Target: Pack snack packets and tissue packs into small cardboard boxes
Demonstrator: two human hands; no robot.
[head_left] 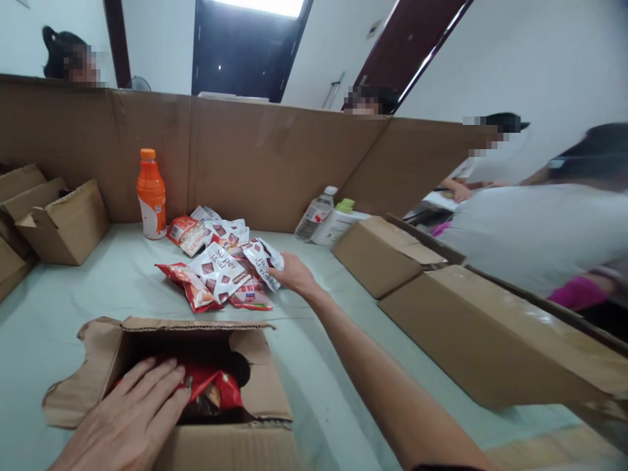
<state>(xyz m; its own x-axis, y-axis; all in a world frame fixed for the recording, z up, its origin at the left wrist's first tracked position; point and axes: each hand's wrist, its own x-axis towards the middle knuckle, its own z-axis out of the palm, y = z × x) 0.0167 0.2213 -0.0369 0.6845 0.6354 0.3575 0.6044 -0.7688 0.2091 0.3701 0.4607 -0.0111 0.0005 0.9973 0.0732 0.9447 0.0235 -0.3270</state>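
My left hand (140,409) lies flat with fingers stretched out over a red snack bag (220,386) inside an open cardboard box (226,451). Farther off, my right hand (294,273) grips the right edge of a white snack packet (262,261) with brown diamond shapes. That packet is at the right side of a pile on the table, where another white packet (218,269) reads "Super Meal". A red snack bag (189,286) and a pink packet (250,296) lie at the pile's front. The box's flaps stand open around my left hand.
An orange drink bottle (152,196) stands behind the pile. A clear bottle (315,214) and a white bottle with a green cap (338,221) lean against the cardboard partition (275,157). Cardboard boxes (73,222) stand at left; closed boxes (461,333) line the right. People sit beyond the partition.
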